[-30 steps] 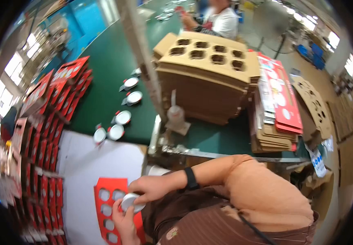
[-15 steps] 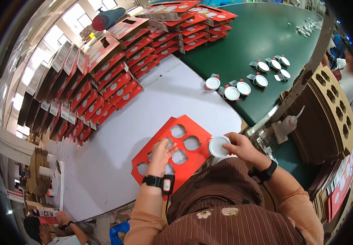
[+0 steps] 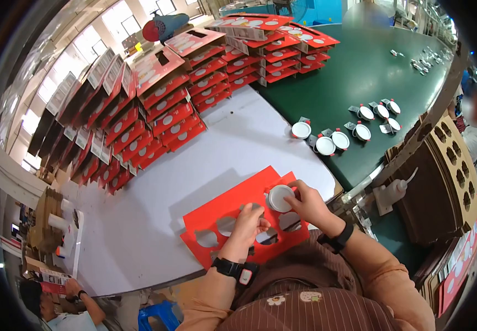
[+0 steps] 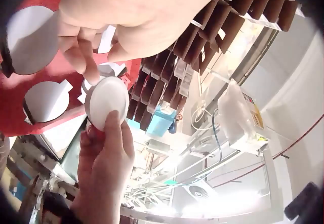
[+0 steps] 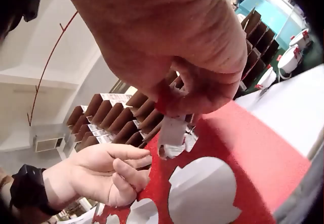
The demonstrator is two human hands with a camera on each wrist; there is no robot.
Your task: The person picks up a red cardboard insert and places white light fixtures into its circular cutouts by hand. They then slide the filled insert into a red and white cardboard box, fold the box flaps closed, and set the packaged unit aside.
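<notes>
My right hand (image 3: 307, 204) pinches a round white downlight (image 3: 280, 197) with a red clip by its rim, thumb on the white face. It is over the far right part of a red cardboard sheet (image 3: 219, 212) with round cut-outs. In the right wrist view, a whitish part (image 5: 173, 133) hangs below the right hand. My left hand (image 3: 247, 229) is over the middle of the sheet, its fingers loosely bent near a cut-out beside the downlight. The left wrist view shows the left fingertips close to the downlight (image 4: 109, 102).
Several white downlights (image 3: 326, 145) stand on the green table (image 3: 354, 66). Red cartons (image 3: 164, 118) are stacked at the white table's (image 3: 238, 138) far left. A plastic bottle (image 3: 390, 193) and brown cut-out cardboard (image 3: 443, 171) stand at right. Another person (image 3: 62, 303) is at lower left.
The head view has swung left. The right hand has brought the downlight from the sheet's right edge in over it. The sheet has turned, showing a plain red panel along its far side.
</notes>
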